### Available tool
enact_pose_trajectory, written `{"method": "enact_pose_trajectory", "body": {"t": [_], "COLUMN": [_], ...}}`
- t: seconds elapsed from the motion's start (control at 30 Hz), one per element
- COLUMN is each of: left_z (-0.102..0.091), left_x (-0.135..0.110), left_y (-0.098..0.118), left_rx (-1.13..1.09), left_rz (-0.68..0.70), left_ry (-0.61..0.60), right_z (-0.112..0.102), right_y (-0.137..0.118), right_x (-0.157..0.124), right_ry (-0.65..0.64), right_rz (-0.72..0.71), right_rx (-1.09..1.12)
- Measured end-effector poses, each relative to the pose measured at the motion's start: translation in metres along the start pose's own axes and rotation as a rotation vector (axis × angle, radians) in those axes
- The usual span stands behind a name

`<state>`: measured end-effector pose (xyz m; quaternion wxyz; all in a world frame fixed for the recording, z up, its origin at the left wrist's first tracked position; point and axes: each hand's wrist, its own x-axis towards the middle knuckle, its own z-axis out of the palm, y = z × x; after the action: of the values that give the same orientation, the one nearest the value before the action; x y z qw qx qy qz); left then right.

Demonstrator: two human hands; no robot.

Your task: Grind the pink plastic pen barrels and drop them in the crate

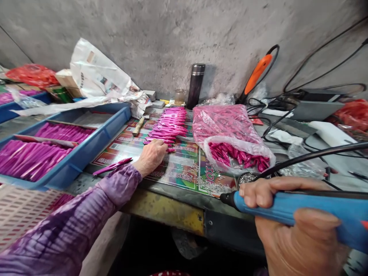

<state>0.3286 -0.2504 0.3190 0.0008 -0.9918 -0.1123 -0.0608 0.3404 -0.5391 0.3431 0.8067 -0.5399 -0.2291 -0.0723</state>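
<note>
My left hand [151, 155] reaches across the printed mat [184, 168] and pinches a pink pen at the near end of a row of pink pens [169, 124]. A single pink pen [112, 166] lies loose beside my left wrist. My right hand [299, 226] is close to the camera, wrapped round the blue handle of a soldering iron [287, 207], its black cord arching off to the right. The iron's dark tip points left near a small heap of tiny silver beads [247, 178].
A blue tray [94, 142] of pink pens sits at left. A clear bag of pink pen parts [235, 153] lies right of the mat. A dark flask [196, 85], a small jar, newspaper, an orange-handled tool [257, 74] and tangled cables stand along the wall.
</note>
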Motion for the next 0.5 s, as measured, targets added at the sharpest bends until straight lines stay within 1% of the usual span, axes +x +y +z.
{"method": "enact_pose_trajectory", "body": {"t": [0.13, 0.27, 0.4, 0.5], "left_z": [-0.001, 0.003, 0.006, 0.003], "left_x": [0.0, -0.002, -0.011, -0.022], "left_y": [-0.002, -0.002, -0.001, 0.003], "left_rx": [-0.051, -0.126, -0.192, -0.315], "left_rz": [-0.008, -0.006, 0.005, 0.023], "left_ry": [-0.008, 0.025, 0.056, 0.112], "right_z": [0.002, 0.006, 0.005, 0.004], "right_y": [0.004, 0.005, 0.004, 0.004], "right_x": [0.0, 0.004, 0.004, 0.003], "right_ry": [-0.013, -0.018, -0.006, 0.002], "right_rz": [0.015, 0.009, 0.043, 0.05], "right_rx": [0.04, 0.055, 0.05, 0.038]}}
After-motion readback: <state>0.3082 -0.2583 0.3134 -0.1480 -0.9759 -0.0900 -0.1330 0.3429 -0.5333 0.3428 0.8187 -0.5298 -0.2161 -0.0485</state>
